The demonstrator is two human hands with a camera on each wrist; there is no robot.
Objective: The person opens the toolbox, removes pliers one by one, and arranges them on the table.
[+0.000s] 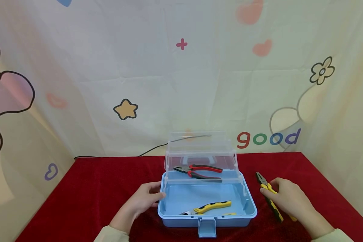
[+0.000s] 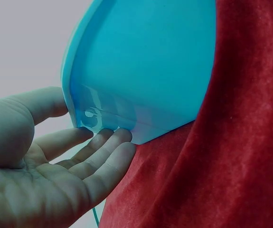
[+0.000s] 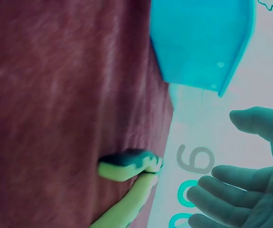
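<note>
A light blue toolbox [image 1: 205, 221] with a raised clear lid [image 1: 199, 146] stands on the red cloth. My left hand [image 1: 144, 198] holds its left side, thumb over the rim and fingers against the outer wall [image 2: 141, 61]. Inside the box lie yellow-and-black pliers [image 1: 213, 206], partly hidden by the front wall. Red-and-black pliers [image 1: 205, 167] rest on the clear upper tray [image 1: 201, 182]. To the right of the box, my right hand [image 1: 291, 196] hovers over another pair of yellow-and-black pliers [image 1: 273, 205]; its fingers [image 3: 221, 204] are spread and apart from the handles [image 3: 127, 199].
Red cloth [image 1: 109, 178] covers the table on both sides of the box. A printed curtain [image 1: 157, 84] hangs behind, with a thin black cable [image 1: 152, 148] along its foot. The box's front latch [image 1: 207, 228] hangs down.
</note>
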